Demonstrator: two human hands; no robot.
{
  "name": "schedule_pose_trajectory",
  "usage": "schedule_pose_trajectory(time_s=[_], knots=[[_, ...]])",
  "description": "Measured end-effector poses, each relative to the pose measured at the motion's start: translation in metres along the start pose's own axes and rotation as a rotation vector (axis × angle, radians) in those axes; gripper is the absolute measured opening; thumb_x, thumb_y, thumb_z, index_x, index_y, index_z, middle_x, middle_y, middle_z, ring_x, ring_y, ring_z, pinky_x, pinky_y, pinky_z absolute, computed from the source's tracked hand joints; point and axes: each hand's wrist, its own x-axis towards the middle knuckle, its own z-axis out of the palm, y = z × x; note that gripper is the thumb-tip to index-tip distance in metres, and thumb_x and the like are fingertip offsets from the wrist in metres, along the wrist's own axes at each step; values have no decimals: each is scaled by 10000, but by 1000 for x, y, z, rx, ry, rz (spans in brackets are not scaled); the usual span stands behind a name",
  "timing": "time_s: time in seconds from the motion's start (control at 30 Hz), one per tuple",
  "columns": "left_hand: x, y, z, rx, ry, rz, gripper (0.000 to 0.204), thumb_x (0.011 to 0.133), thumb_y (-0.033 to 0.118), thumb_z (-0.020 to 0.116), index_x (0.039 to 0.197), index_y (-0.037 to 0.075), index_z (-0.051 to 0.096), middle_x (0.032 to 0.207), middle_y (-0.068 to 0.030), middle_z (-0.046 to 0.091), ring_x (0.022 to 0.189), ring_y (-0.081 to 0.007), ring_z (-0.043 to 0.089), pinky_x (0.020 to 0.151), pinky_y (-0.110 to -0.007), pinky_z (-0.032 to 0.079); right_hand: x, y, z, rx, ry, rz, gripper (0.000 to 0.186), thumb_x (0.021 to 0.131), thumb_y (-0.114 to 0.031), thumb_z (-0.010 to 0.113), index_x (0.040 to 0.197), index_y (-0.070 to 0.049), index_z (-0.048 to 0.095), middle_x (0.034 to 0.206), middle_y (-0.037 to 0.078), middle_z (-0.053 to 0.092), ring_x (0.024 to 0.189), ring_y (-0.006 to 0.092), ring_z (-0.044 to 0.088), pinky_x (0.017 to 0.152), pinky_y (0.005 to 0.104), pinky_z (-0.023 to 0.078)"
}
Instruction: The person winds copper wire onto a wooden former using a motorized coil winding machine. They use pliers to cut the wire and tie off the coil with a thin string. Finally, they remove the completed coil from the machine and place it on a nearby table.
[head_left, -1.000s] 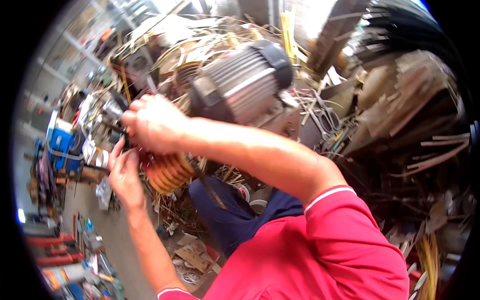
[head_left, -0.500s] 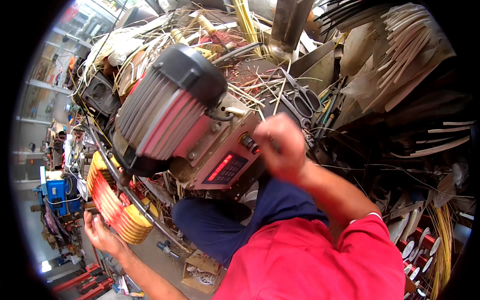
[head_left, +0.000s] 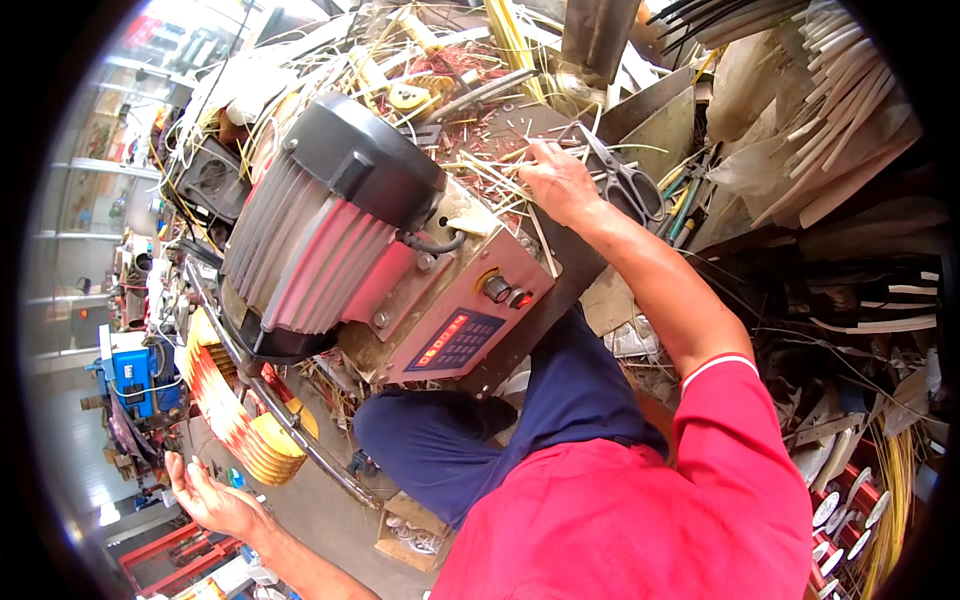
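My left hand (head_left: pixel 215 498) is open, palm up with fingers apart, just below the yellow winding former (head_left: pixel 282 448). Red copper wire (head_left: pixel 215 385) is wound over that former, and the hand does not touch it. My right hand (head_left: pixel 562 185) is on the cluttered bench, its fingers bent together over pale cut sleeving pieces (head_left: pixel 490 178). Whatever its fingertips hold is hidden. Beside that hand lie dark-handled scissors (head_left: pixel 632 190). Between my arms stands a winding machine with a ribbed motor (head_left: pixel 315 245) and a control panel (head_left: pixel 455 340) with a lit red display.
A metal bar (head_left: pixel 330 470) runs alongside the former. An open cardboard box (head_left: pixel 405 550) sits on the floor near my legs. Bundled pale tubes (head_left: pixel 840 75) lie at the far right, with wire spools (head_left: pixel 835 515) below. A blue machine (head_left: pixel 135 382) stands at the left.
My right hand has moved from beside the panel's knobs up and away to the sleeving pieces on the bench. My left hand has dropped slightly away from the former.
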Motion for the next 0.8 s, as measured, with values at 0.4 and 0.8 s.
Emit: schedule_pose_trajectory(time_s=[0.4,0.8], knots=[[-12,14,-2,-113,-29,3,247,1038,29,457,1259,-37,546,1416,-151,537,1300,-218,507,1067,-362,432,-11,-14,-74,1029,150,626,79,892,-91,716,889,-15,734,761,40,705,646,118,633,584,299,500],[-52,106,16,-35,-128,443,333,973,13,452,1275,-97,540,1421,-233,482,1313,-333,502,1112,-418,429,-28,-130,-231,1409,207,501,92,929,-43,679,973,35,658,820,79,658,678,127,590,604,258,468]])
